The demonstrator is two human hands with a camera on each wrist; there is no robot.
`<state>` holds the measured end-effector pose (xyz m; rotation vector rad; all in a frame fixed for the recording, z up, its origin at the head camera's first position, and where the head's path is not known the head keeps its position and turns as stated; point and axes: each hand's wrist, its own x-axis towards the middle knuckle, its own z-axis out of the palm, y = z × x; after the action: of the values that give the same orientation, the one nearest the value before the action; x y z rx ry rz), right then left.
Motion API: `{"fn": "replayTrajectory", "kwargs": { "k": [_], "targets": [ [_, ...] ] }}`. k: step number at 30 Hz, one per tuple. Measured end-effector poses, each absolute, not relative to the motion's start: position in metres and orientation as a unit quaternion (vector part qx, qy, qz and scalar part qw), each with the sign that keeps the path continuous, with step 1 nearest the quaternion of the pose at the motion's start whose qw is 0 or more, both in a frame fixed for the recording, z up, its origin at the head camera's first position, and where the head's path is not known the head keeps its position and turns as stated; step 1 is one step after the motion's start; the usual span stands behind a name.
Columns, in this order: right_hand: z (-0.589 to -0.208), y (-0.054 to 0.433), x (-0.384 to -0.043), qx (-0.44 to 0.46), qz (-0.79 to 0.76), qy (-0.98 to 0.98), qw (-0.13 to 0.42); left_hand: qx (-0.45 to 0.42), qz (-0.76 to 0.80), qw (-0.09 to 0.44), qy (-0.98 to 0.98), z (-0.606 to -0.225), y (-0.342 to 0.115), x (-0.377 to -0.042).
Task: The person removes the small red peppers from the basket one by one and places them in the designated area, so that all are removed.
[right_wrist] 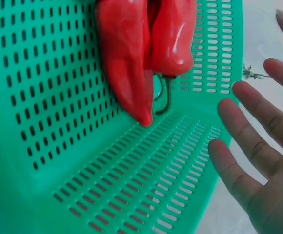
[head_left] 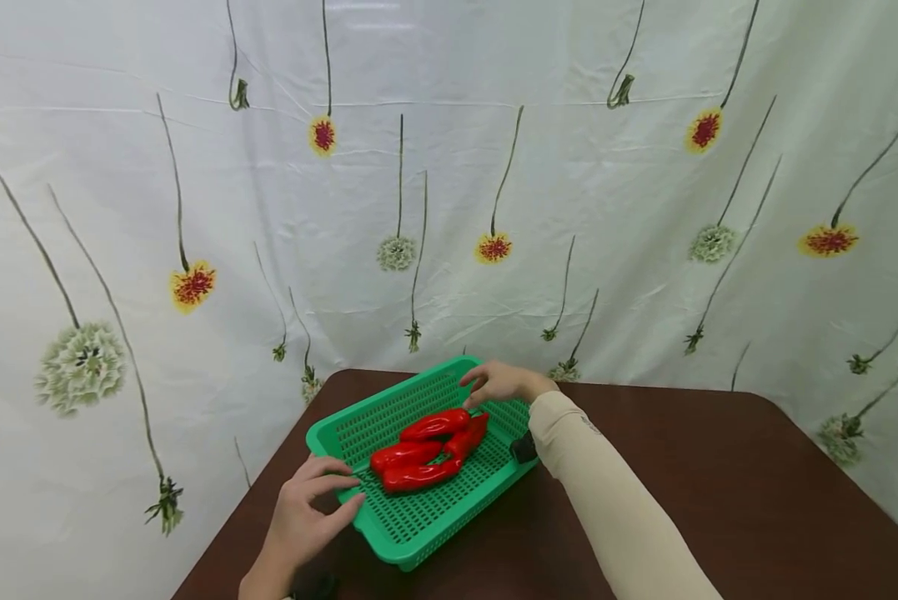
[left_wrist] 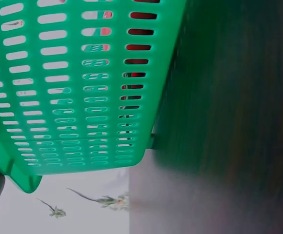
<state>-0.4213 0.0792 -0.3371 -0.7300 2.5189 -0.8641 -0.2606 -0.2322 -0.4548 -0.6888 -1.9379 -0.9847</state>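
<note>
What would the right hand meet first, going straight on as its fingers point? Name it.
Probably a glossy, elongated red pepper in the green, slotted plastic basket: the right hand points toward it. Depth is unclear, so the hand might pass above it.

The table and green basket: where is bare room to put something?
The table is bare right of the right sleeve. Inside the basket, bare floor lies between the red peppers and the near long wall. Crowded: mid-basket, with peppers, and its ends, near the left hand and right hand.
</note>
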Motion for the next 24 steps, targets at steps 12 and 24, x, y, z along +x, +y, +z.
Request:
{"fn": "replayTrajectory", "kwargs": {
  "k": [12, 24],
  "targets": [
    [-0.335, 0.059, -0.423, -0.268, -0.314, 0.89, 0.195, -0.272, -0.401, 0.421, -0.767, -0.454, -0.242, -0.258],
    [-0.343, 0.056, -0.419, -0.236, -0.313, 0.895, 0.214, -0.276, -0.39, 0.423, -0.77, -0.458, -0.233, -0.259]
  ]
}}
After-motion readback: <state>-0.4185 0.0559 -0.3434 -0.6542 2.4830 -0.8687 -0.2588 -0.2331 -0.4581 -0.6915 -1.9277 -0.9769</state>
